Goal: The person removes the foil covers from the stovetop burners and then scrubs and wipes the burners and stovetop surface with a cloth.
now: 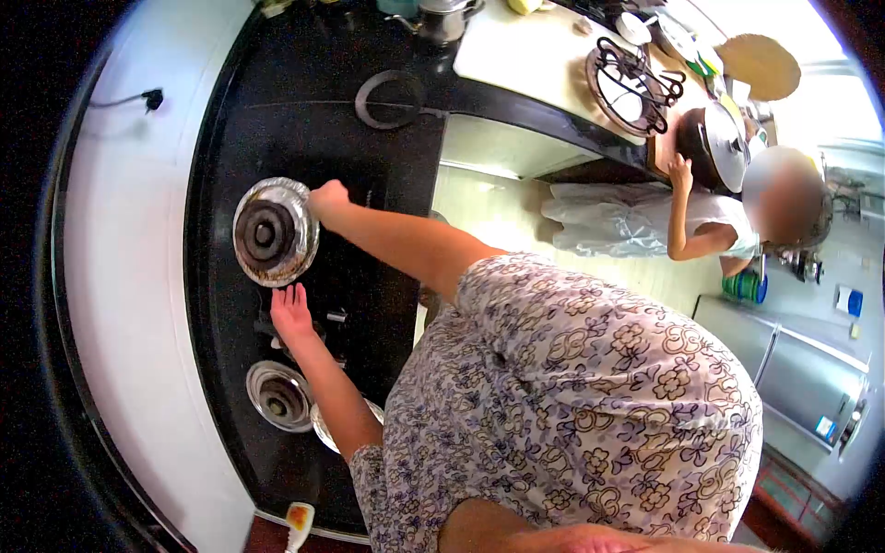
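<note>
A round silver foil burner liner [293, 195] lies on the black cooktop [304, 147], around a dark burner [265, 232]. At its upper right rim is my right hand [329, 201], its fingers curled closed on the foil edge. My left hand [293, 315] is just below the lower rim, fingers stretched out and slightly apart; I cannot tell whether the tips touch the foil. A second burner in a shiny liner [279, 396] is below my left hand, and another shiny round piece [324, 429] is partly hidden by my left forearm.
A dark ring [389, 100] and a metal pot [441, 20] sit further up the counter. A spatula [297, 525] lies at the bottom edge. On the right, another person [710, 221] stands by a large lidded pot [719, 147]; black metal racks [631, 88] rest nearby.
</note>
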Available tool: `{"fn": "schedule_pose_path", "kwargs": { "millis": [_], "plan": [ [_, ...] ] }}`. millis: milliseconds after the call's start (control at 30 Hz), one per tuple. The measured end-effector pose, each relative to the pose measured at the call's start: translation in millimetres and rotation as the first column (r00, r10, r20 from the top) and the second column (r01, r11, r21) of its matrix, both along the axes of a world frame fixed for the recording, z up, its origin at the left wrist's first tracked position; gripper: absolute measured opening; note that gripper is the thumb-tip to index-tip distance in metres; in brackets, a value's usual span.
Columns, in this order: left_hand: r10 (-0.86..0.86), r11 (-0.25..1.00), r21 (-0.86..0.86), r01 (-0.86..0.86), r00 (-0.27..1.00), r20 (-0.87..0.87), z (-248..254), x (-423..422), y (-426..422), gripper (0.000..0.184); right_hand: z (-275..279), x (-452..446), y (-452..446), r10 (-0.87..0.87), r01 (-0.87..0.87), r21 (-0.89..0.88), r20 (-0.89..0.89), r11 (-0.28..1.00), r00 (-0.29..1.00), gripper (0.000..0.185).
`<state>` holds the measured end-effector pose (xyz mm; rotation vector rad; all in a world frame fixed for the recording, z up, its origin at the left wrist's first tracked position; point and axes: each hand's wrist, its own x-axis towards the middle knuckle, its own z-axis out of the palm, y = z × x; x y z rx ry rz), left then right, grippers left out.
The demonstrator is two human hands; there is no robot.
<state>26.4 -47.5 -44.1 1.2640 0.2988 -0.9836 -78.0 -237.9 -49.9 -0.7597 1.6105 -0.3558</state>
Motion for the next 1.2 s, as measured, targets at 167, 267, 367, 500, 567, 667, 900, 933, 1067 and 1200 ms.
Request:
{"fn": "schedule_pose_path", "kwargs": {
  "millis": [167, 267, 367, 500, 567, 667, 900, 933, 1067, 1200],
  "plan": [
    [0.294, 0.956, 0.063, -0.287, 0.938, -0.183, -24, 12, -15, 0.062, -3, 3, -9, 0.131, -0.14, 0.079, 0.105, 0.987, 0.986, 0.021],
    [0.25, 0.967, 0.092, -0.237, 0.955, -0.162, -50, 25, -10, 0.053, -5, 4, -10, 0.208, -0.214, 0.053, 0.097, 0.975, 0.973, 0.021],
    [0.338, 0.928, 0.19, -0.319, 0.938, -0.076, -40, 13, -21, 0.046, -28, 15, -2, 0.289, -0.301, -0.185, -0.087, 0.936, 0.953, 0.024],
    [0.345, 0.934, 0.147, -0.324, 0.926, -0.151, -56, 24, -20, 0.039, -6, 10, 0, 0.377, -0.394, -0.294, -0.113, 0.871, 0.919, 0.026],
    [0.348, 0.932, 0.156, -0.328, 0.929, -0.123, -50, 19, -27, 0.037, -4, 8, -1, 0.455, -0.473, -0.38, -0.144, 0.795, 0.879, 0.027],
    [0.016, 0.99, -0.129, -0.055, 0.959, -0.282, -74, 44, -12, 0.031, 34, 3, 4, 0.599, -0.638, -0.365, -0.229, 0.678, 0.768, 0.029],
    [0.255, 0.942, 0.193, -0.276, 0.958, 0.127, -25, 5, -28, 0.018, 1, 3, 0, 0.551, -0.494, -0.657, -0.14, 0.57, 0.823, 0.036],
    [0.163, 0.974, 0.133, -0.186, 0.973, 0.167, -31, 9, -25, 0.013, -2, 1, -1, 0.547, -0.526, -0.672, -0.21, 0.521, 0.81, 0.037],
    [0.096, 0.968, 0.202, -0.149, 0.964, 0.249, -41, 18, -28, 0.01, -36, 11, -11, 0.554, -0.489, -0.613, -0.099, 0.62, 0.827, 0.039],
    [0.077, 0.959, 0.237, -0.154, 0.949, 0.306, -52, 28, -30, 0.012, -25, 13, -19, 0.574, -0.55, -0.424, -0.082, 0.72, 0.815, 0.043]
  ]
}}
